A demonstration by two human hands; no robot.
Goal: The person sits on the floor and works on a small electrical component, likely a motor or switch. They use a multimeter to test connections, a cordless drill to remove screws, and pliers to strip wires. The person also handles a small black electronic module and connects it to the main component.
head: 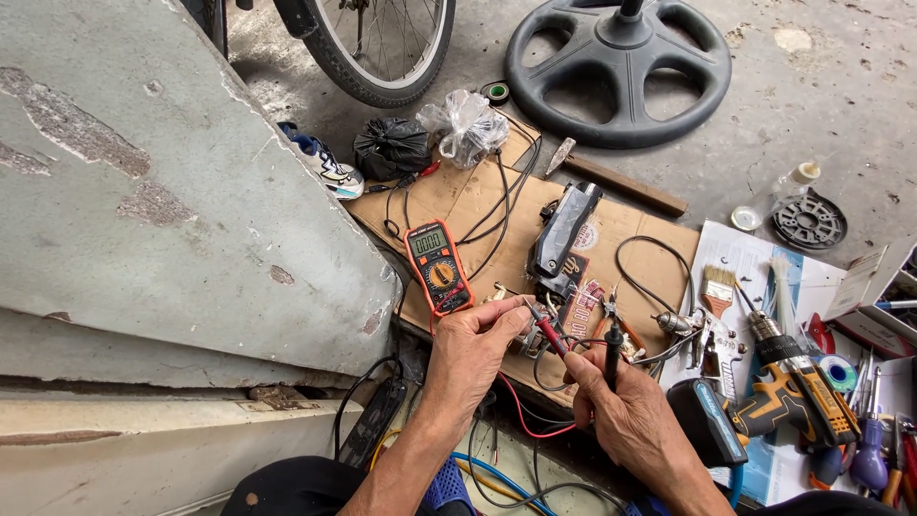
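Low in the middle of the frame, the left hand (470,352) pinches a red probe (550,334) and the right hand (626,413) grips a black probe (612,352), both just below the orange meter (437,268) on the cardboard (478,205).

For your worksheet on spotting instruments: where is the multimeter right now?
In the head view, the multimeter lies on the cardboard, left of centre, just above the left hand and left of the black casing.

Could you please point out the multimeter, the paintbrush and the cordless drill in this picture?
multimeter (437,267): head view, on its round dial.
paintbrush (718,290): head view, on its pale bristles.
cordless drill (798,384): head view, on its orange and black body.
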